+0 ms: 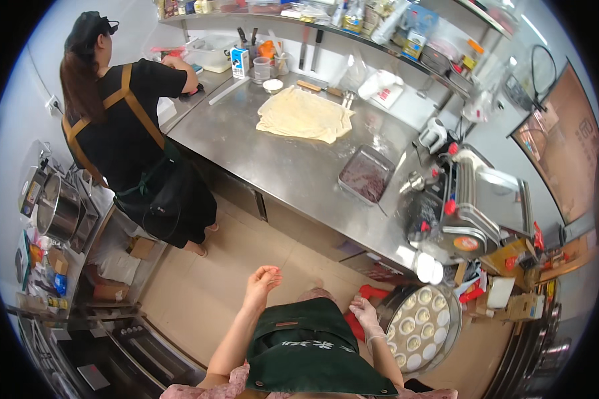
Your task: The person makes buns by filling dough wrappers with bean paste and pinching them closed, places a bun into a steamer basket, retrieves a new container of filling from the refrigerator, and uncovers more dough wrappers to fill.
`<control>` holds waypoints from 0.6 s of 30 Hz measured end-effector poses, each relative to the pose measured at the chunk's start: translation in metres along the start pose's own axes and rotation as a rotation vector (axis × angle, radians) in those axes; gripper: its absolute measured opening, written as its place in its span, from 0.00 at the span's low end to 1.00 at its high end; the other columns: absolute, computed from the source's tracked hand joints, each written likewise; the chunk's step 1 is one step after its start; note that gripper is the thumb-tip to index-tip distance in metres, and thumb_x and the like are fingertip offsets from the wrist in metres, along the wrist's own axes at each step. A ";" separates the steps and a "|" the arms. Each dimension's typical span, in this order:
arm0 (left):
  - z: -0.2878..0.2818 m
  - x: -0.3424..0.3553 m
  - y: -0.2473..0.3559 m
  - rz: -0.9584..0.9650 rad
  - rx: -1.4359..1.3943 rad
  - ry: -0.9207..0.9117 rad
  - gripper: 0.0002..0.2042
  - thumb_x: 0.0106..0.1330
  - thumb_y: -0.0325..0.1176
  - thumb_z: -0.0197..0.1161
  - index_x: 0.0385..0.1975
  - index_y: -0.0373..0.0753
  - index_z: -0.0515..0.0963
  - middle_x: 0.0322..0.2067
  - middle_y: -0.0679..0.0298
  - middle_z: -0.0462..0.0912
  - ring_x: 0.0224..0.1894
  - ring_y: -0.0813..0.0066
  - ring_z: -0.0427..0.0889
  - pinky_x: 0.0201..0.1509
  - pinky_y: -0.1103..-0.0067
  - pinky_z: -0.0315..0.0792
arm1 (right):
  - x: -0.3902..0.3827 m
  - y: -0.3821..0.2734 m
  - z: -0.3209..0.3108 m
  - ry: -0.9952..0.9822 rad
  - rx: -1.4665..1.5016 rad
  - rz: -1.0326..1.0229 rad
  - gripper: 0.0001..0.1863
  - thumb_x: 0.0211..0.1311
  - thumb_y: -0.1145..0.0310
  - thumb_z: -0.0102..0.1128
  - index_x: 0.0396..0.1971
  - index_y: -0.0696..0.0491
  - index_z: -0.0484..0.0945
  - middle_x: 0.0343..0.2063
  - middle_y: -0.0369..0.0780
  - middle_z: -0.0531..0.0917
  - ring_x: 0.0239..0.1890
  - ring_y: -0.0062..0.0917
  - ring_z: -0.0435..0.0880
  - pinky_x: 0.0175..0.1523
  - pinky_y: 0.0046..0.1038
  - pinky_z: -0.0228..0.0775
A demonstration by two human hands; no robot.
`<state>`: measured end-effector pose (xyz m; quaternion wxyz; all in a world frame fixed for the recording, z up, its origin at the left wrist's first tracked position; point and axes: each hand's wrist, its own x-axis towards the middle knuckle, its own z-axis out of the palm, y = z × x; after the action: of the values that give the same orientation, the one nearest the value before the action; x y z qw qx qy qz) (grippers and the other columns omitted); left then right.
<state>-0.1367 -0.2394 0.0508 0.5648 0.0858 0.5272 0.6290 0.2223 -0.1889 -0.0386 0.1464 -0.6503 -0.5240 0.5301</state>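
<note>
My left hand (263,284), bare, is raised in front of my dark green apron (313,356). Its fingers are bent and pressed together, with nothing visible in them. Low at my right side, my right hand (367,315) wears a clear thin glove. Its fingers curl inward and nothing shows between them. Beside it stands a large round metal pan (456,326) with several round white cups (421,315), many with a pale filling. A red object (373,291), partly hidden, lies by that hand. Across the steel worktable (246,146) spreads a flat sheet of pale dough (304,114).
A co-worker (130,133) stands at the table's left end, arms over it. On the table are a rectangular metal tray (366,174) of dark purple filling, a rolling pin (309,86) and a dough-rolling machine (472,206). Black oven-like equipment (133,352) stands at lower left.
</note>
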 end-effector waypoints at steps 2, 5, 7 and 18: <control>0.010 0.022 0.009 -0.008 -0.024 -0.042 0.07 0.69 0.32 0.58 0.39 0.36 0.76 0.39 0.61 0.81 0.40 0.76 0.80 0.45 0.80 0.75 | 0.021 -0.023 -0.001 -0.020 -0.047 -0.025 0.24 0.60 0.73 0.62 0.57 0.59 0.70 0.47 0.42 0.81 0.49 0.26 0.79 0.56 0.26 0.70; 0.012 0.048 0.013 -0.022 -0.034 -0.071 0.05 0.70 0.31 0.55 0.39 0.37 0.75 0.41 0.59 0.81 0.41 0.73 0.81 0.48 0.77 0.75 | 0.042 -0.061 -0.007 -0.073 -0.017 0.032 0.24 0.60 0.73 0.61 0.57 0.60 0.70 0.47 0.42 0.81 0.50 0.25 0.78 0.58 0.25 0.68; 0.016 0.081 0.030 -0.010 -0.031 -0.042 0.05 0.70 0.31 0.55 0.38 0.37 0.75 0.41 0.60 0.81 0.41 0.73 0.81 0.48 0.76 0.75 | 0.077 -0.107 -0.009 -0.091 0.047 -0.002 0.23 0.61 0.73 0.59 0.57 0.59 0.70 0.48 0.41 0.80 0.51 0.24 0.77 0.59 0.25 0.66; 0.024 0.254 0.116 0.067 -0.044 0.061 0.06 0.69 0.27 0.52 0.40 0.37 0.75 0.40 0.61 0.81 0.40 0.74 0.80 0.48 0.75 0.75 | 0.232 -0.293 0.037 -0.350 -0.017 -0.290 0.23 0.62 0.73 0.60 0.57 0.59 0.70 0.48 0.42 0.80 0.52 0.24 0.77 0.59 0.27 0.67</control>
<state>-0.2799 0.0004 0.0254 0.5289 0.0715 0.5271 0.6613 0.0110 0.1114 0.0406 0.1226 -0.4675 -0.6339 0.6038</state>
